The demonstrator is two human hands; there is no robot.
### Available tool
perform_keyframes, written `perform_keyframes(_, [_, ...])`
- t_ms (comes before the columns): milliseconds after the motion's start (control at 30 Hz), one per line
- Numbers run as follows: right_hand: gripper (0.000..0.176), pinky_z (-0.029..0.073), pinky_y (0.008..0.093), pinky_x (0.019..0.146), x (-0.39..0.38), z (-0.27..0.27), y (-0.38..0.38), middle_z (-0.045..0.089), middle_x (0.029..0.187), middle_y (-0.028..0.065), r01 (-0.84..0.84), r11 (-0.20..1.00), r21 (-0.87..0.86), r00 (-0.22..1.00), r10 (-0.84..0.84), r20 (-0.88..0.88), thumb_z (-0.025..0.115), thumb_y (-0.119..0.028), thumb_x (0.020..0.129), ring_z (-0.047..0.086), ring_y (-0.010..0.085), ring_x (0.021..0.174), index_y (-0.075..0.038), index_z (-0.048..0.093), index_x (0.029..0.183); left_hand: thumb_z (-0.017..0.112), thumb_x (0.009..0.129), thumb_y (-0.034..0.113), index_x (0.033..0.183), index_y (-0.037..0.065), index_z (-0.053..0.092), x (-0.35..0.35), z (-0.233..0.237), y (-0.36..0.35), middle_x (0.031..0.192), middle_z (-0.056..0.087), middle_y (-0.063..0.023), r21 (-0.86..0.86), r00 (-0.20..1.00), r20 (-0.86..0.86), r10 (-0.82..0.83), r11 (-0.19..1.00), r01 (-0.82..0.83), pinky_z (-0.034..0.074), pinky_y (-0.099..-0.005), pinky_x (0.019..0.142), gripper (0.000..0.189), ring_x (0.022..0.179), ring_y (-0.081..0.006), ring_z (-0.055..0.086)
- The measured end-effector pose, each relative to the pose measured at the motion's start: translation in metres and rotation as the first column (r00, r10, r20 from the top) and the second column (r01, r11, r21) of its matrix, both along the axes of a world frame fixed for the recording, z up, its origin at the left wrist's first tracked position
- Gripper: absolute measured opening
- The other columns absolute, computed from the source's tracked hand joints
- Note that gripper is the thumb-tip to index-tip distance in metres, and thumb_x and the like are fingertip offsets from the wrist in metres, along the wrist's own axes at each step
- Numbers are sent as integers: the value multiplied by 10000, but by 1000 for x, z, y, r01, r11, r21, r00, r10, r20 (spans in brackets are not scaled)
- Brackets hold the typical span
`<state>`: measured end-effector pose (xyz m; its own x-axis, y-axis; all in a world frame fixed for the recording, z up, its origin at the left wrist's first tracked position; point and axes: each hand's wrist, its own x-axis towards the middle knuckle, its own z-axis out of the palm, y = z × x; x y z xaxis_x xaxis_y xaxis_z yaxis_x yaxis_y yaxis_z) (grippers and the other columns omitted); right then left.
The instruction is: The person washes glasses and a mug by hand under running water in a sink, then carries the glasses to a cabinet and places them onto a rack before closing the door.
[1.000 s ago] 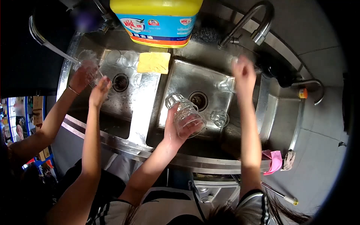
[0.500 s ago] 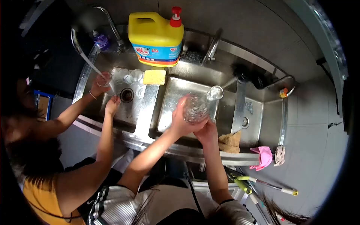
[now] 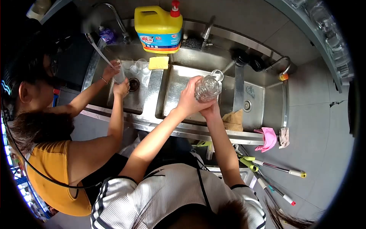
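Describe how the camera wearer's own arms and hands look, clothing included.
The left hand and right hand are bare; no glove or bracelet shows on either. The forearms are uncovered, with no cables or markings visible on them. The short, white, ribbed fabric sleeves have black stripes and dark edging at the cuffs.

Kitchen with 3-basin steel sink (image 3: 153, 89)
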<state>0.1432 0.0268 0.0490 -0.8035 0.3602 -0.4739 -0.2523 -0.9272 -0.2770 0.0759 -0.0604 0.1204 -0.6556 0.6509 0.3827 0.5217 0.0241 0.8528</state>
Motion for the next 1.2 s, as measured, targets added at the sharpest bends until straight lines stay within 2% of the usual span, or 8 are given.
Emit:
perform_keyframes(200, [303,485,309,778,15,11,11,554,1058,56,-95,984,148,986,113,-121,395,-294,911,553,149,923,-74,496,1095,823,533,172,1160,25,386,-2,-4,11,1041,534,-112,169,992,106,-61,985,43,438,-308,833,778,955,-207,546])
perform_keyframes(267, [292,478,323,785,21,15,10,564,1017,55,-60,991,117,989,75,-125,396,-297,916,552,169,930,-70,501,1067,783,593,89,1159,25,378,-5,-10,16,1020,542,-98,320,794,551,-257,944,84,441,-290,822,700,941,-191,552])
perform_keyframes(333, [281,465,352,799,24,19,7,582,935,53,-19,999,31,993,23,-112,399,-304,924,549,208,944,-63,513,1011,700,692,59,1139,50,380,-7,-12,16,995,552,-88,420,716,606,-345,904,79,478,-302,759,550,887,-193,579])
perform_keyframes(400, [282,465,328,774,20,52,1,575,861,69,60,998,33,995,-62,74,424,-312,918,570,204,876,-47,520,920,659,727,52,1139,65,366,-11,-14,13,985,546,-110,334,306,899,-313,942,-18,522,-336,645,506,824,-218,600])
perform_keyframes(600, [252,477,270,703,37,51,9,581,785,56,-231,722,652,958,52,283,448,-232,910,595,183,735,4,537,914,648,742,352,1080,177,448,-8,-19,15,943,531,-103,315,-107,941,-322,946,-83,517,-451,628,429,808,-290,595])
perform_keyframes(733, [608,433,284,790,51,54,8,490,1136,132,-355,-42,934,843,-447,300,703,-238,721,516,180,974,27,402,1177,608,786,324,1166,113,379,-11,-37,14,1051,535,-100,304,-37,952,-303,952,36,516,-453,702,492,905,-299,580])
perform_keyframes(933, [1104,330,346,971,49,67,21,366,1257,221,-513,115,850,856,1,517,785,-373,555,369,302,1187,29,120,1340,648,737,71,1150,53,408,5,-24,24,1062,537,-122,273,174,940,-293,953,133,514,-350,738,477,944,-243,569])
perform_keyframes(1200, [848,387,334,900,46,43,20,466,1151,102,-195,345,918,966,-94,240,776,-135,566,469,192,1059,-33,288,1252,746,655,140,1152,12,399,3,11,43,1059,511,-109,7,657,682,-323,900,435,430,-286,835,619,978,-166,521])
